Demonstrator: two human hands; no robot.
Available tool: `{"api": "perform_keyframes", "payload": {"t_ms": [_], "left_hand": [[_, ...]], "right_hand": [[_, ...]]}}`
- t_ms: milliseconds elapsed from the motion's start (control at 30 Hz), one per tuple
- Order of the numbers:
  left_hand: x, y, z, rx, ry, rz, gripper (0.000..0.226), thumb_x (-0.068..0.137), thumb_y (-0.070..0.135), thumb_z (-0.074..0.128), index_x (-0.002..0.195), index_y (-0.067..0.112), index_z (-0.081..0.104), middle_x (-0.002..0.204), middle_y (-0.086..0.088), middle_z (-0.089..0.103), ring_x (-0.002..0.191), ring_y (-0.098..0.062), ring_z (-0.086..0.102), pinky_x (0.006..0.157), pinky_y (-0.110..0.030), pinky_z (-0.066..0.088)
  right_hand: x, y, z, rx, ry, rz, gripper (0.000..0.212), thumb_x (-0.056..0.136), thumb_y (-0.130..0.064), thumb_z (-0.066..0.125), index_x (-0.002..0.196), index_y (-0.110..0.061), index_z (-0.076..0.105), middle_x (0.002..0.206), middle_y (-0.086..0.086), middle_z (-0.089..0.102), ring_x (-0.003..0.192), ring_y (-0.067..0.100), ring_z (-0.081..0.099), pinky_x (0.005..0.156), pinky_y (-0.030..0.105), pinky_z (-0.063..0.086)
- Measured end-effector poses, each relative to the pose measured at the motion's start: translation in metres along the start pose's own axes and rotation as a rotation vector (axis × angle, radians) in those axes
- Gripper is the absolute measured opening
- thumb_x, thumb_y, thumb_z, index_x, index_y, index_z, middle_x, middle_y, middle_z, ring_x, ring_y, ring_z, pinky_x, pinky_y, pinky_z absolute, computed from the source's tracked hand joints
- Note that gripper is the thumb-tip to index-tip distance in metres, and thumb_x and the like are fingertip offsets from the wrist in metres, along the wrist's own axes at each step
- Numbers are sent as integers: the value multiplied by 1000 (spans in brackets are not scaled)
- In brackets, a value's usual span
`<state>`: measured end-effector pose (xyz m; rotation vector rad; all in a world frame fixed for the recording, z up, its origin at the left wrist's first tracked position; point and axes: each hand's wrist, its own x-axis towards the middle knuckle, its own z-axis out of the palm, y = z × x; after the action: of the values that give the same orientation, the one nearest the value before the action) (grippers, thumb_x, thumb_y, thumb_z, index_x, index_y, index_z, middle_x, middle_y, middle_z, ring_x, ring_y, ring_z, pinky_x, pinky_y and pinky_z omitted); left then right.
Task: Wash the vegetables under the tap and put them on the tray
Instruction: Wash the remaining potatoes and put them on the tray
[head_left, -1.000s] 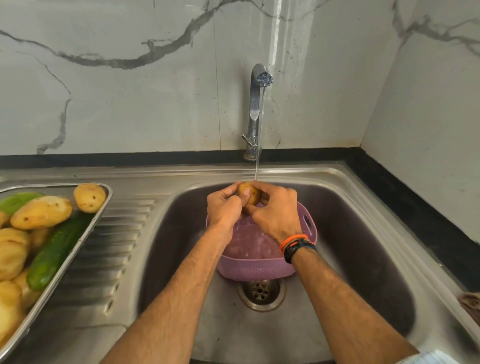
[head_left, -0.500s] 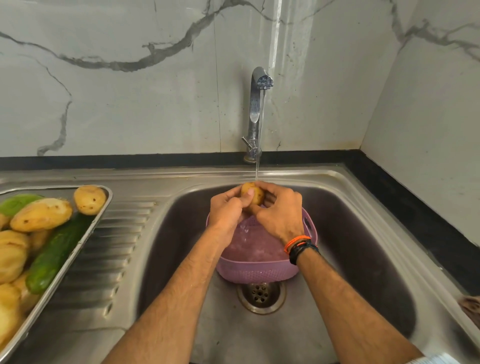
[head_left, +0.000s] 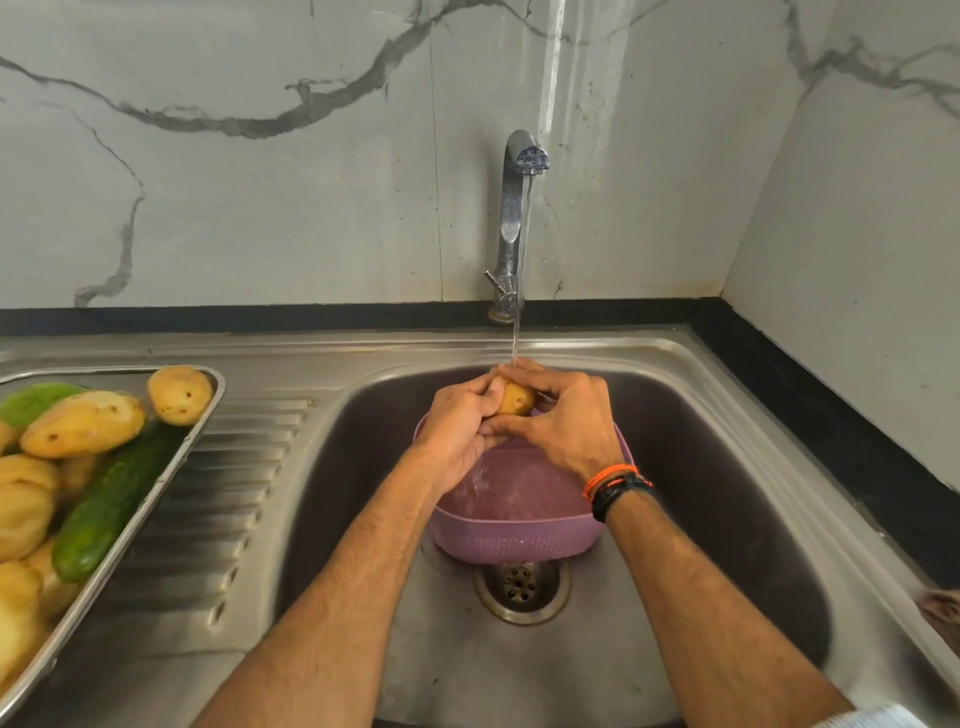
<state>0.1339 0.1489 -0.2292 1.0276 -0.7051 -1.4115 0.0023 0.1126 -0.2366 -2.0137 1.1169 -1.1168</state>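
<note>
A small yellow potato sits between my left hand and my right hand, both closed around it. A thin stream of water from the chrome tap falls onto it. My hands hover over a purple plastic colander standing in the steel sink. On the drainboard at the left lies a steel tray with several potatoes and a green cucumber.
The sink drain shows just in front of the colander. A marble wall with a black ledge runs behind and to the right. A brown cloth lies at the right edge of the sink rim.
My hands have turned the potato under the water, with the fingers shifted around it. Otherwise the scene stays the same.
</note>
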Motion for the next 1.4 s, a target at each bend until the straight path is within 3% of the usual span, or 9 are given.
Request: {"api": "perform_keyframes", "payload": {"t_ms": [200, 433, 633, 733, 833, 933, 1133, 1267, 1400], "left_hand": [[3, -2, 2, -65, 39, -16, 22, 103, 11, 48, 113, 7, 67, 107, -19, 72, 93, -28, 72, 86, -37, 57], [0, -1, 1, -68, 12, -20, 20, 102, 9, 48, 104, 13, 67, 92, -12, 76, 84, -26, 74, 74, -33, 61], [0, 1, 4, -161, 59, -46, 20, 103, 12, 49, 109, 6, 67, 105, -18, 72, 91, -24, 72, 73, -32, 58], [2, 0, 6, -81, 86, -3, 20, 102, 10, 51, 112, 8, 67, 107, -17, 71, 93, -25, 71, 74, -32, 60], [4, -8, 6, 143, 126, 113, 22, 99, 8, 57, 107, 24, 70, 110, -9, 73, 106, -23, 69, 94, -41, 56], [4, -14, 5, 322, 153, 211, 27, 96, 8, 62, 100, 33, 72, 100, 6, 75, 104, -11, 69, 100, -37, 53], [3, -3, 1, -99, 155, -37, 22, 102, 17, 52, 113, 5, 66, 122, -25, 65, 117, -33, 63, 84, -36, 58], [3, -3, 3, -151, 135, -57, 31, 102, 6, 48, 131, 6, 59, 121, -21, 65, 119, -31, 62, 76, -34, 60], [5, -4, 1, -162, 152, -35, 36, 98, 4, 55, 133, 9, 59, 110, -15, 71, 114, -31, 65, 76, -35, 60]], "right_hand": [[-2, 1, 6, 153, 180, 50, 51, 51, -22, 98, 98, -17, 79, 104, -9, 73, 96, -1, 69, 83, 13, 54], [-1, 4, 3, 79, 47, 15, 63, 55, -25, 96, 114, -21, 74, 125, 0, 68, 117, 3, 60, 87, 2, 45], [-2, -1, 10, 186, 216, 68, 52, 52, -21, 97, 101, -18, 78, 110, -4, 74, 98, 0, 69, 84, 16, 56], [-2, 0, 9, 145, 166, 52, 57, 56, -21, 95, 110, -16, 76, 120, -1, 70, 110, 3, 65, 92, 19, 54], [-2, 4, 7, -26, 46, 9, 62, 65, -17, 91, 123, -18, 70, 132, 1, 64, 125, 6, 55, 103, 10, 41], [-3, 4, 8, -99, 16, 16, 59, 69, -14, 87, 126, -18, 68, 129, 1, 66, 125, 8, 57, 110, 23, 42], [1, 1, 7, 34, 65, 157, 64, 76, -30, 85, 134, -15, 61, 124, 1, 68, 111, 9, 63, 100, 24, 50], [1, 2, 7, 18, -55, 182, 68, 85, -23, 76, 145, -14, 48, 136, 6, 61, 123, 15, 58, 109, 35, 46], [-1, -6, 5, -97, -146, 111, 66, 92, -15, 66, 151, -12, 38, 151, 9, 46, 139, 22, 43, 115, 27, 33]]}}
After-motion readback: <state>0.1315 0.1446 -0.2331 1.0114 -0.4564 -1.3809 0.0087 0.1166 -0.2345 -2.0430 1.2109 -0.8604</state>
